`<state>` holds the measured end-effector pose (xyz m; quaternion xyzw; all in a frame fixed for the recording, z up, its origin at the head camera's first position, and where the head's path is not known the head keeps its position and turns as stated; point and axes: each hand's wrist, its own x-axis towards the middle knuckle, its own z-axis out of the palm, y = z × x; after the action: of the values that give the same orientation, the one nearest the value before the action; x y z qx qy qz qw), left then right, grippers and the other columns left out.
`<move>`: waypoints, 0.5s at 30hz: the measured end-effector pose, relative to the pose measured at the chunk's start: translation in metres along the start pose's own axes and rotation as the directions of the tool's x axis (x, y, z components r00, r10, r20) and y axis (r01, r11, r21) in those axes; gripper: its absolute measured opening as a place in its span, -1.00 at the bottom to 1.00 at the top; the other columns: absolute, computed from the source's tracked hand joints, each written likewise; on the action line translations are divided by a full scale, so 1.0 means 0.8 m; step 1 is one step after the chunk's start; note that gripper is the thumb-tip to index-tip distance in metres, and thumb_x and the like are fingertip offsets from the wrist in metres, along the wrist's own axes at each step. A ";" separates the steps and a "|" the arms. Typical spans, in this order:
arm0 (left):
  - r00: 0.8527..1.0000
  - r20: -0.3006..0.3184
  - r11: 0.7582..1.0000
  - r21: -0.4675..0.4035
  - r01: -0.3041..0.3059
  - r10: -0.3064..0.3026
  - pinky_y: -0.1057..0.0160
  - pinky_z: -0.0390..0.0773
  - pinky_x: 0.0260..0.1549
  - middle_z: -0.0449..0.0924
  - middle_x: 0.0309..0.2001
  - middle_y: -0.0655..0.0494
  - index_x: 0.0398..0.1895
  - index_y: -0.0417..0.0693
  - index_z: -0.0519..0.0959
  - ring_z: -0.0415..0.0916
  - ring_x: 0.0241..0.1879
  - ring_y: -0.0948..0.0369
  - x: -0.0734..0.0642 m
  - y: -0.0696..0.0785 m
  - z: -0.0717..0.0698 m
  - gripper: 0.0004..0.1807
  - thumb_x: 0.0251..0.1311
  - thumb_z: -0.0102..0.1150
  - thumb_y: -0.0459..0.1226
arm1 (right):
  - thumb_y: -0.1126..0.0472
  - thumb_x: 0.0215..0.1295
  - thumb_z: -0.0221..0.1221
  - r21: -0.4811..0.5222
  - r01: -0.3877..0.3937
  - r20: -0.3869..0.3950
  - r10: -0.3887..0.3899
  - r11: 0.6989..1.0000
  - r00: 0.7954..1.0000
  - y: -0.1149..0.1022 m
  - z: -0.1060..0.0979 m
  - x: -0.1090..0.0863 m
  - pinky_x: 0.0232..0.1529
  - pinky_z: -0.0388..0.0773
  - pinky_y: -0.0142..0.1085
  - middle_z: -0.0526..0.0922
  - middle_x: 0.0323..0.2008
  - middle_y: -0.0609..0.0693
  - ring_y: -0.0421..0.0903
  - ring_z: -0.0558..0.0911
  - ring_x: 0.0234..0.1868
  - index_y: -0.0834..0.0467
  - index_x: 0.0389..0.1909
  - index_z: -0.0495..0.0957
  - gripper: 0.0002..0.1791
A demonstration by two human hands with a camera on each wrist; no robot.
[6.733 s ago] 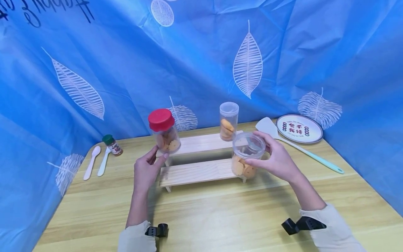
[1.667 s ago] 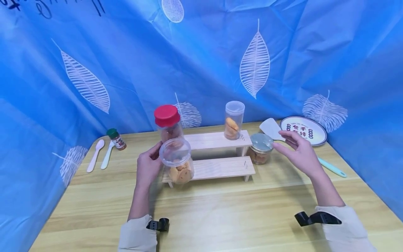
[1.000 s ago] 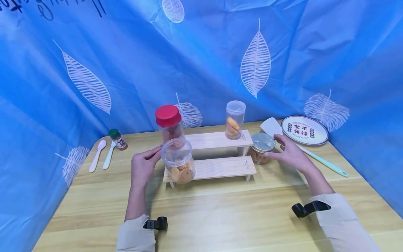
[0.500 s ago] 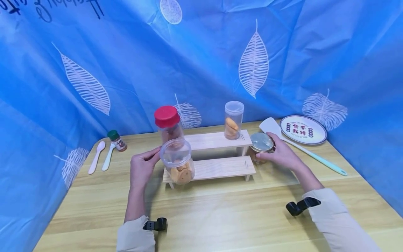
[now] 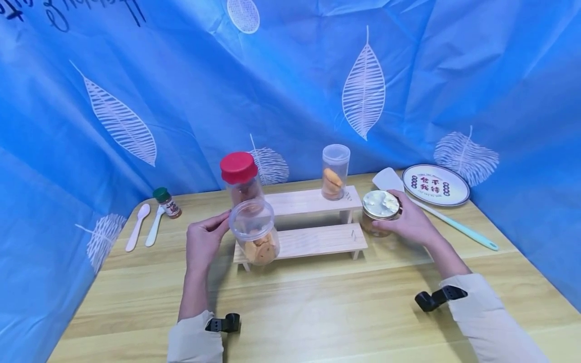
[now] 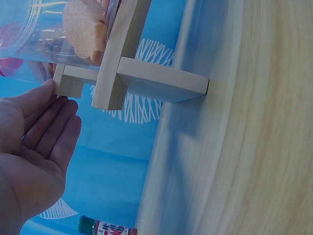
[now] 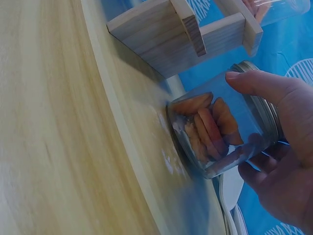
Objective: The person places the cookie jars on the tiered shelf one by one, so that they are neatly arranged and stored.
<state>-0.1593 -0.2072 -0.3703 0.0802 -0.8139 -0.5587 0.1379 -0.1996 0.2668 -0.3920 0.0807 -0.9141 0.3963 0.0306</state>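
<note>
My right hand (image 5: 410,219) grips a clear jar with a silver lid (image 5: 381,205), thumb and fingers round its upper part. Cookies (image 7: 210,129) show through the jar's wall in the right wrist view, its base close over the table. At the left end of the two-tier wooden shelf (image 5: 313,242), my left hand (image 5: 205,247) pinches the end of the upper board (image 6: 67,88) between thumb and fingers. A clear-lidded cookie jar (image 5: 254,229) stands on the lower tier's left end. Behind it, on the upper tier, is a red-lidded jar (image 5: 240,174), partly hidden.
A tall clear canister (image 5: 336,171) with cookies stands on the upper tier's right end. Behind my right hand lie a spatula (image 5: 454,224) and an oval plate (image 5: 436,185). Far left are two small spoon-like utensils (image 5: 137,227) (image 5: 156,226) and a green-capped seasoning bottle (image 5: 166,202).
The clear-lidded jar went from the shelf's right side to the lower tier's left end. My right hand then moved onto the silver-lidded jar and took hold of it. My left hand stayed at the shelf.
</note>
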 end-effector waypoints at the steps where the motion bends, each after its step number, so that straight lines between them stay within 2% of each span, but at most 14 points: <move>1: 1.000 0.002 1.000 0.000 -0.001 0.001 0.53 0.61 -0.19 0.73 0.00 0.00 0.03 -0.09 0.74 0.63 0.08 0.13 0.000 0.000 0.000 -0.68 0.28 0.40 -0.16 | -0.05 0.05 0.54 0.004 0.001 -0.005 -0.001 1.000 1.000 0.000 -0.001 -0.001 0.35 0.19 0.33 0.31 0.38 0.38 0.36 0.29 0.38 0.29 0.53 0.07 0.17; 8: 1.000 0.003 1.000 0.004 0.029 -0.029 0.53 0.61 -0.20 0.73 0.02 0.01 0.05 -0.07 0.74 0.63 0.08 0.14 -0.001 0.002 -0.001 -0.67 0.27 0.40 -0.14 | -0.09 0.04 0.54 0.061 0.016 -0.042 -0.013 0.998 0.999 -0.009 -0.011 -0.008 0.36 0.20 0.33 0.31 0.37 0.38 0.35 0.28 0.39 0.28 0.53 0.08 0.19; 15: 1.000 -0.009 1.000 0.012 0.007 -0.007 0.53 0.61 -0.20 0.74 -0.01 0.01 0.03 -0.08 0.75 0.64 0.07 0.15 -0.001 0.000 -0.001 -0.68 0.27 0.41 -0.16 | -0.05 0.06 0.54 0.115 0.025 -0.097 -0.014 0.993 0.995 -0.024 -0.022 -0.020 0.34 0.27 0.27 0.31 0.39 0.35 0.32 0.32 0.37 0.23 0.55 0.10 0.15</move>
<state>-0.1585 -0.2076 -0.3702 0.0866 -0.8163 -0.5538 0.1392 -0.1809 0.2687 -0.3680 0.0722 -0.8861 0.4518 0.0738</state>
